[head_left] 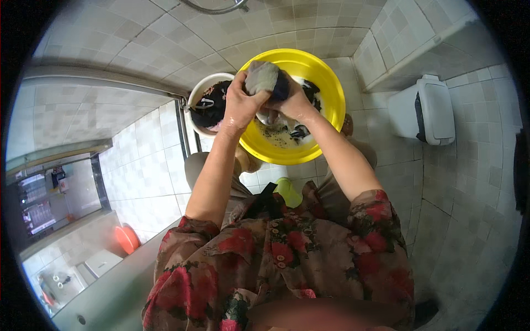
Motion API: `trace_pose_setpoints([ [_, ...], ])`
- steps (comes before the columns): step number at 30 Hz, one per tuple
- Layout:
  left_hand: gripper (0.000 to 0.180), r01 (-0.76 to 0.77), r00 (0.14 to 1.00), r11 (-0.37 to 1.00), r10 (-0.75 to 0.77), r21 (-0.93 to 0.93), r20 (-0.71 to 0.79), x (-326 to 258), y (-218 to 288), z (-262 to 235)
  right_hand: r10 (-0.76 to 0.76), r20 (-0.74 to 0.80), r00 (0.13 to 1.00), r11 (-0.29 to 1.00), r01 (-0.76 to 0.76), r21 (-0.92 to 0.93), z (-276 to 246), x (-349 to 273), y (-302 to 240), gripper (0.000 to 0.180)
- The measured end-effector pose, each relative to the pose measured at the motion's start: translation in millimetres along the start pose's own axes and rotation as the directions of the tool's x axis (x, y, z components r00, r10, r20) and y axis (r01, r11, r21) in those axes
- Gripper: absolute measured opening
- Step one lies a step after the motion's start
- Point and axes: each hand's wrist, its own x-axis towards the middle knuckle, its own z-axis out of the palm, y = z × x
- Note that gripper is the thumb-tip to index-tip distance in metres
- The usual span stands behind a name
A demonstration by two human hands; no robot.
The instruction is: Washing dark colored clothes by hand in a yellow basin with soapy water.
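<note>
Grey cloth — a wet, bunched garment with a darker blue part at its right side — sits clamped between both hands directly above the yellow basin, which stands on the tiled floor between the person's knees. The left hand wraps the cloth from the left with its fingers curled tight around the bundle, and the right hand grips it from the right, fingers pressed together over the dark end; the two hands touch each other with the fabric between them. Inside the basin lie murky, soapy water and more dark laundry against the far wall. Just beside it on the left, touching its rim, stands a white bucket holding more dark clothes. A white lidded bin stands well apart on the right, and a small orange basin shows at lower left. Judging by the grip, the step in hand is scrubbing or wringing this one piece over the wash water. A next move would call for keeping the bundle over the basin so drips fall inside, and for opposite twisting of the two fists — or a fresh hold on an unwashed part of the fabric.
</note>
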Motion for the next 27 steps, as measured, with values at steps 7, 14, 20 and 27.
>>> trace_pose_setpoints([
  [7, 0.086, 0.39, 0.883, 0.784, -0.467, -0.483, -0.043, 9, -22, 8, 0.126, -0.272, 0.954, 0.817, 0.056, 0.574, -21, 17, 6, 0.045],
  [14, 0.082, 0.467, 0.86, 0.284, -0.368, -0.837, 0.355, 13, -54, 35, 0.24, -0.044, 0.97, 0.587, -0.109, 0.802, -23, 14, -9, 0.041],
  [20, 0.071, 0.333, 0.913, 0.031, -0.26, -0.942, 0.314, 36, -68, 20, 0.193, 0.108, 0.975, 0.546, -0.198, 0.814, -26, 11, -22, 0.042],
  [27, 0.065, 0.286, 0.932, 0.124, -0.266, -0.95, 0.246, 34, -52, 17, 0.015, -0.04, 0.999, 0.661, 0.02, 0.75, -50, 24, -22, 0.06],
])
